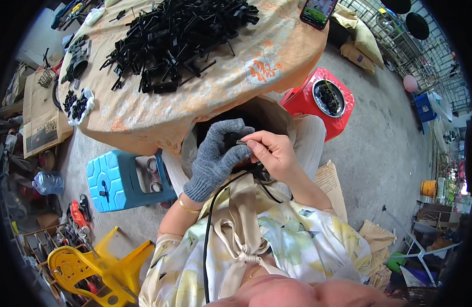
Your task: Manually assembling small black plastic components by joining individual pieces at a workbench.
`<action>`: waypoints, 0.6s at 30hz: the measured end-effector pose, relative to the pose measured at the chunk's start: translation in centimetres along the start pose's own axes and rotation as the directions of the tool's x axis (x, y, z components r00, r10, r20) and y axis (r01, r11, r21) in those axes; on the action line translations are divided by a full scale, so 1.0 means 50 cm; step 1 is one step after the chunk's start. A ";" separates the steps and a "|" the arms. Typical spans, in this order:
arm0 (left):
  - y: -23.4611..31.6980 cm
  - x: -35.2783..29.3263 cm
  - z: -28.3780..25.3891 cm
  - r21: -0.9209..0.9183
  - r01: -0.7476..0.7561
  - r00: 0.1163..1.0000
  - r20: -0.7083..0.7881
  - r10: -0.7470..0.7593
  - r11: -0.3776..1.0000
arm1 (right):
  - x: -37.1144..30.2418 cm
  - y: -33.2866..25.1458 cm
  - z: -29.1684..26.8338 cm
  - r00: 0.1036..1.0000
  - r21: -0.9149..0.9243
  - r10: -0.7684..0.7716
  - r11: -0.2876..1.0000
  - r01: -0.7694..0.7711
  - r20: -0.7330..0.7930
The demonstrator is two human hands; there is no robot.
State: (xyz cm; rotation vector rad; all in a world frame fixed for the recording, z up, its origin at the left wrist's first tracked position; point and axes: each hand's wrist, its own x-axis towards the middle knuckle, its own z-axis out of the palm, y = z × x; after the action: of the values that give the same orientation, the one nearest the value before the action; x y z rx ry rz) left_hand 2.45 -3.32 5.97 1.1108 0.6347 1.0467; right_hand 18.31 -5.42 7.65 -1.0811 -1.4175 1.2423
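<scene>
My left hand (215,151), in a grey knitted glove, is curled around a small black part that mostly hides in the fingers. Close against it, my bare right hand (271,152) pinches a thin, small piece with a greyish edge between thumb and forefinger; its kind is too small to make out. Both hands are over my lap, above an open bag (277,113) with a dark inside. Beyond them, a large heap of black plastic parts (169,43) lies on the cloth-covered table (220,84).
A red stool (343,120) at the right bears a metal bowl (328,97) of dark bits. At the left stand a blue stool (105,179) and a yellow plastic chair (87,266). A phone (316,13) leans at the table's far right; small black pieces (77,105) lie at its left edge.
</scene>
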 end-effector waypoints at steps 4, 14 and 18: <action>-0.003 -0.006 -0.005 0.110 -0.007 1.000 -0.005 0.008 0.994 | 0.003 0.003 0.001 0.999 -0.015 0.046 0.999 -0.045 0.019; 0.003 -0.009 -0.009 0.153 -0.029 0.999 0.023 0.026 0.988 | 0.000 0.002 -0.001 0.999 -0.077 0.019 0.997 -0.015 0.050; 0.008 -0.007 -0.021 0.213 -0.016 1.000 0.029 0.010 0.977 | 0.005 -0.001 -0.001 0.996 -0.116 0.012 0.993 -0.002 0.088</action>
State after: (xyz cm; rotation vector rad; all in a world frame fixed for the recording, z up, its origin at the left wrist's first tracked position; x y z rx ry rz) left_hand 1.28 -3.16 5.91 1.3153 0.7312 0.9893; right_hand 18.32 -5.16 7.75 -1.1219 -1.5707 1.2384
